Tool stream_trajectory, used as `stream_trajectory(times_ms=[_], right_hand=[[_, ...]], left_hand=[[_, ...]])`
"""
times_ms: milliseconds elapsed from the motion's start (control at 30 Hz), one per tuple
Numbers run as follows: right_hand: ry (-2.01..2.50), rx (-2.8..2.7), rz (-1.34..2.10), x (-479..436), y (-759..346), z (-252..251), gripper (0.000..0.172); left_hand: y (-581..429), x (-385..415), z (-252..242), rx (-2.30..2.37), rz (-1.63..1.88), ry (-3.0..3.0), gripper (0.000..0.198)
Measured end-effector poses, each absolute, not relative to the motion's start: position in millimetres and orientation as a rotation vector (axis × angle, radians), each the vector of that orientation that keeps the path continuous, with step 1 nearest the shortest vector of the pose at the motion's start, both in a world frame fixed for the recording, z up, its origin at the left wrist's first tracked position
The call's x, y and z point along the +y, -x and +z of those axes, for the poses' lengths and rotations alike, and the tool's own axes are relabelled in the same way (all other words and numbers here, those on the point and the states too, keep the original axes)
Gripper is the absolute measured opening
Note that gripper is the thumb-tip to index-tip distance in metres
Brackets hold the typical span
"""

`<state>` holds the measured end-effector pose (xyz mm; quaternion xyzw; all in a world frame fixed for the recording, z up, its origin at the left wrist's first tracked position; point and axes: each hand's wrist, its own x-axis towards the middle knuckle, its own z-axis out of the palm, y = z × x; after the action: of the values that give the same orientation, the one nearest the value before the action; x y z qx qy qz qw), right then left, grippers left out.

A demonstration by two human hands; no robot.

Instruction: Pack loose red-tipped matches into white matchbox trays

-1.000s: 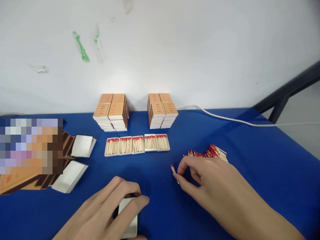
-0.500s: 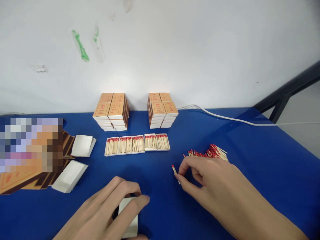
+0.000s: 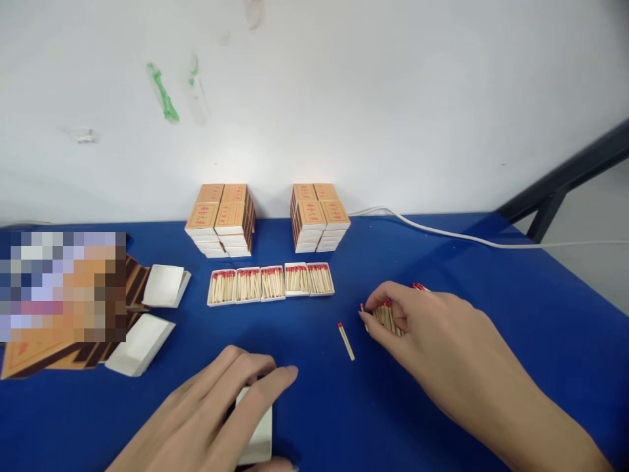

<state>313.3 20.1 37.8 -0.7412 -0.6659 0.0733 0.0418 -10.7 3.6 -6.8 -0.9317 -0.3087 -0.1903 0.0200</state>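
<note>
Presently, thumb and forefinger of the right hand [image 3: 428, 342] stand nearly together at a match [image 3: 362, 307] beside the match pile [image 3: 385, 318]; whether gripped cannot be told. The left hand [image 3: 213, 408] is closed around a white tray [image 3: 261, 434]. Two loose matches [image 3: 346, 341] lie between the hands on the blue table [image 3: 319, 419]. Beyond, five filled trays [image 3: 272, 284] form a row before two matchbox stacks [image 3: 229, 219].
</note>
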Motion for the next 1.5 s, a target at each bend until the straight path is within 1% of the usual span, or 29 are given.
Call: stream_trajectory(times_ms=[133, 300, 500, 633, 800, 967, 1067, 1367, 1500], right_hand=[[2.148, -2.102, 0.256, 18.6, -312.0, 35.5, 0.024], [2.138, -2.094, 0.312, 16.7, -304.1, 37.0, 0.022], [2.072, -2.116, 0.351, 13.0, -298.3, 37.6, 0.023], [2.031, -2.128, 0.352, 11.4, -297.8, 37.5, 0.022], [2.030, -2.116, 0.372, 10.9, -296.2, 37.9, 0.022], [2.029, -2.120, 0.371, 10.8, -295.9, 37.9, 0.022], [2.025, -2.113, 0.369, 11.6, -296.3, 38.5, 0.023], [2.004, -2.099, 0.481, 11.1, -295.0, 41.7, 0.031], [2.006, -2.049, 0.450, 14.9, -306.0, 44.6, 0.031]], left_hand=[[11.6, 1.8, -7.4, -0.989, -0.589, 2.880, 0.065], [12.6, -5.1, -10.0, -1.072, -0.468, 2.881, 0.063], [14.5, -4.8, -14.5, -1.024, -0.549, 2.912, 0.067], [14.6, -1.7, -12.4, -1.012, -0.537, 2.916, 0.070], [11.4, 2.1, -7.0, -0.966, -0.581, 2.901, 0.065], [10.5, 2.4, -5.8, -1.018, -0.539, 2.902, 0.065], [10.5, 2.5, -5.1, -0.992, -0.590, 2.901, 0.065], [9.6, 2.5, -3.9, -0.983, -0.594, 2.899, 0.063], [9.1, 3.5, -2.9, -0.964, -0.611, 2.897, 0.062]])
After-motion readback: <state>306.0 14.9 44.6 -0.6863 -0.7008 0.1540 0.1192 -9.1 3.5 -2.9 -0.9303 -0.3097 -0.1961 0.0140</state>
